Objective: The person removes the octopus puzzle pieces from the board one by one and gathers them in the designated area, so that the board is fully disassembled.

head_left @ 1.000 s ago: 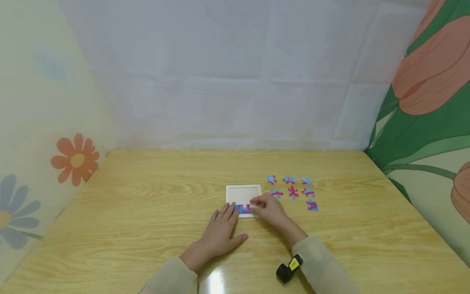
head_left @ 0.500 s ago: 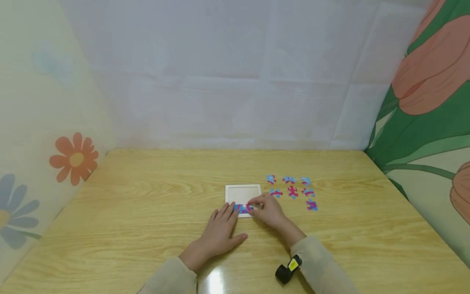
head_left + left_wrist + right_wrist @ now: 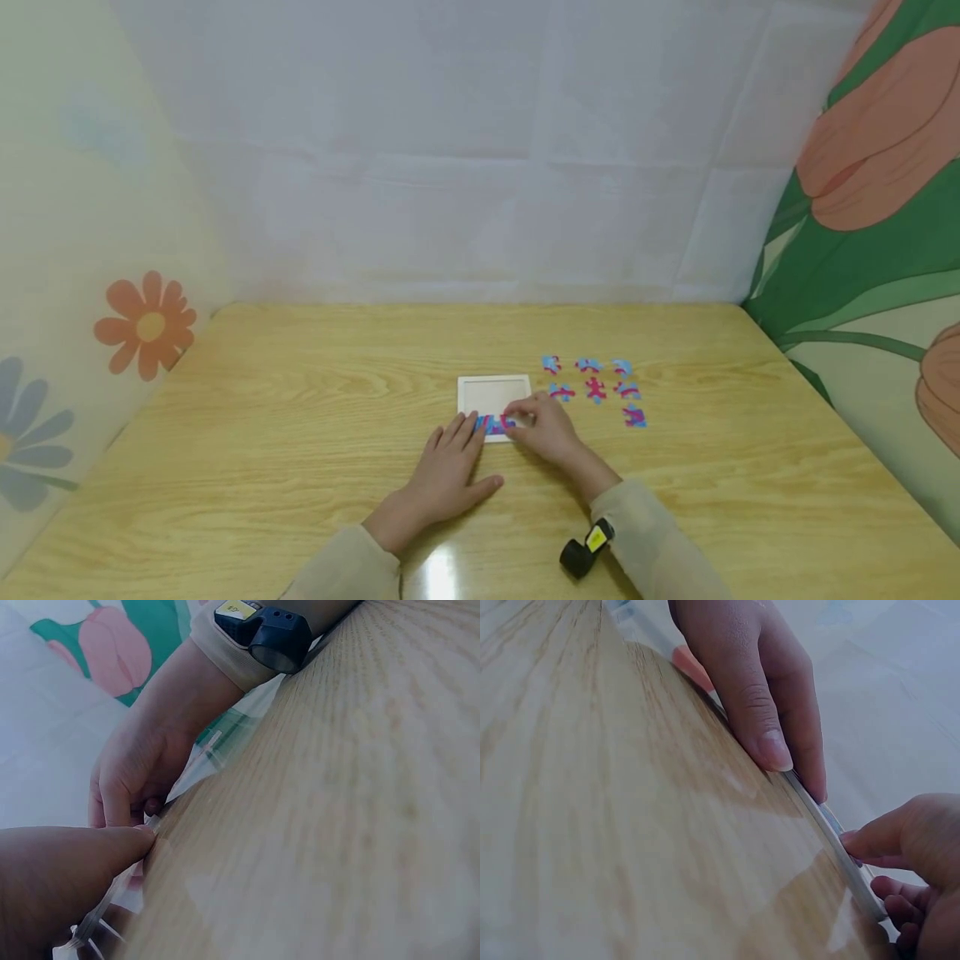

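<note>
A white puzzle frame (image 3: 495,378) lies on the table in the head view, with a row of blue, pink and purple jigsaw pieces (image 3: 489,425) along its near side. My left hand (image 3: 444,479) rests flat with straight fingers over the frame's near left corner, thumb spread on the wood. At the near right corner, the thumb and forefinger of my right hand (image 3: 553,432) pinch a jigsaw piece (image 3: 506,422), which they largely cover. Seen edge-on in the right wrist view, the frame (image 3: 826,829) runs beneath both hands. The left wrist view shows my left thumb (image 3: 112,851) near my right hand (image 3: 142,769).
Several loose jigsaw pieces (image 3: 596,389) lie in rows on the table (image 3: 300,400) right of the frame. A black wrist camera (image 3: 577,557) hangs from the right sleeve. A white cloth (image 3: 450,167) stands behind the table, with flower-patterned walls at both sides.
My right fingertips have shifted slightly left along the row, pinching the piece. The left hand keeps its place on the frame. The loose pieces have not moved; the head view has drifted a little.
</note>
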Action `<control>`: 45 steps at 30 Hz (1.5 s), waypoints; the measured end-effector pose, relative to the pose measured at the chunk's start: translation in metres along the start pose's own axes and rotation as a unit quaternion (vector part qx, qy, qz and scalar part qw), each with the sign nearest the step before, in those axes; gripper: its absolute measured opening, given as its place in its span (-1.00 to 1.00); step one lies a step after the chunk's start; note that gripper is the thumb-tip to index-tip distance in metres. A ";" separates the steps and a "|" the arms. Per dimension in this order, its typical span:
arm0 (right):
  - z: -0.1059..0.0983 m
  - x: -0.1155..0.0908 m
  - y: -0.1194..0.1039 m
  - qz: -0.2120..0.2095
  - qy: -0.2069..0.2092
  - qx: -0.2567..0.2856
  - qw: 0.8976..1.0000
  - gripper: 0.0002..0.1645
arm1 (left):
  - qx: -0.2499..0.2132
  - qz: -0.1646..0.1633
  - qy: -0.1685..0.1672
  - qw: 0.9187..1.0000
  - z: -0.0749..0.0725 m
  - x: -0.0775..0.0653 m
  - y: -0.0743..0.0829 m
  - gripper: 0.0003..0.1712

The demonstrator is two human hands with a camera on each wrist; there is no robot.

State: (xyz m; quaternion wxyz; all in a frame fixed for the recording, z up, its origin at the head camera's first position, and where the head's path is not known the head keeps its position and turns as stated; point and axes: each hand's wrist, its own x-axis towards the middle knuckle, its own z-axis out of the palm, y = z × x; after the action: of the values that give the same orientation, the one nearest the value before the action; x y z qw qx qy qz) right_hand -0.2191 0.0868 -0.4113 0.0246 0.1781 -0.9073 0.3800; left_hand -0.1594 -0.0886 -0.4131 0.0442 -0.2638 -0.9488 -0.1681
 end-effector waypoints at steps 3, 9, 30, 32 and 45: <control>0.000 0.000 0.000 -0.001 0.000 -0.002 1.000 -0.71 | 0.001 0.002 0.001 1.000 0.000 0.000 0.000 -0.15; 0.000 0.000 0.001 -0.011 0.012 0.008 1.000 -0.73 | 0.000 -0.002 0.001 1.000 0.000 0.000 0.000 -0.15; 0.004 0.000 0.003 0.018 0.047 0.118 0.992 -0.87 | -0.018 -0.009 0.005 1.000 0.001 0.000 -0.001 -0.15; 0.005 0.000 0.004 0.015 0.053 0.134 0.989 -0.87 | -0.019 -0.009 0.005 1.000 0.001 0.000 -0.001 -0.16; 0.005 0.001 0.002 0.028 0.086 0.171 0.981 -0.93 | -0.019 -0.009 0.000 1.000 0.002 0.000 -0.001 -0.16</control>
State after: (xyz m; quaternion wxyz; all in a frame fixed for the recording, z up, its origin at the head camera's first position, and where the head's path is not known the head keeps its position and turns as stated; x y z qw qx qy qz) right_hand -0.2200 0.0843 -0.4155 0.0614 0.1203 -0.8282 0.5439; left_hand -0.1597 -0.0887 -0.4156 0.0383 -0.2562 -0.9477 -0.1862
